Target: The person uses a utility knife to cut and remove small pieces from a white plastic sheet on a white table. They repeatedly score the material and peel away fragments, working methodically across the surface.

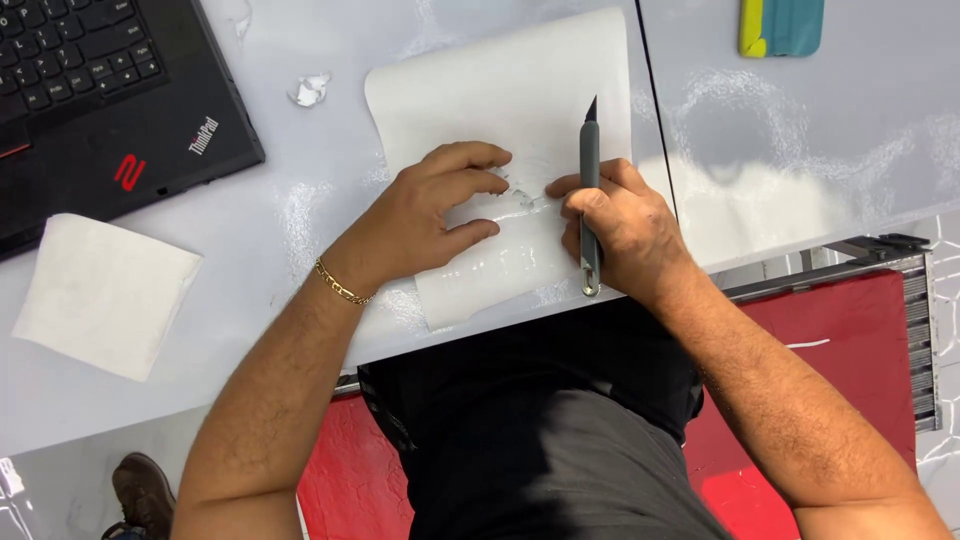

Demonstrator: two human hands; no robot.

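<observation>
A white sheet [510,90] lies on the pale grey table [300,220], its far end curling up. My left hand [425,215] rests on the sheet with fingers bent, the fingertips pinching at a clear shiny film piece [520,203] in the sheet's middle. My right hand [615,225] meets it from the right, thumb and forefinger at the same film, while a grey craft knife [590,180] lies tucked across the hand, blade pointing away from me. A gold bracelet sits on my left wrist.
A black laptop [90,90] occupies the far left corner. A folded white cloth [100,295] lies at the near left. A crumpled scrap [310,90] sits beyond the sheet. A yellow and teal squeegee [780,25] is far right. A red stool and a brown shoe show below.
</observation>
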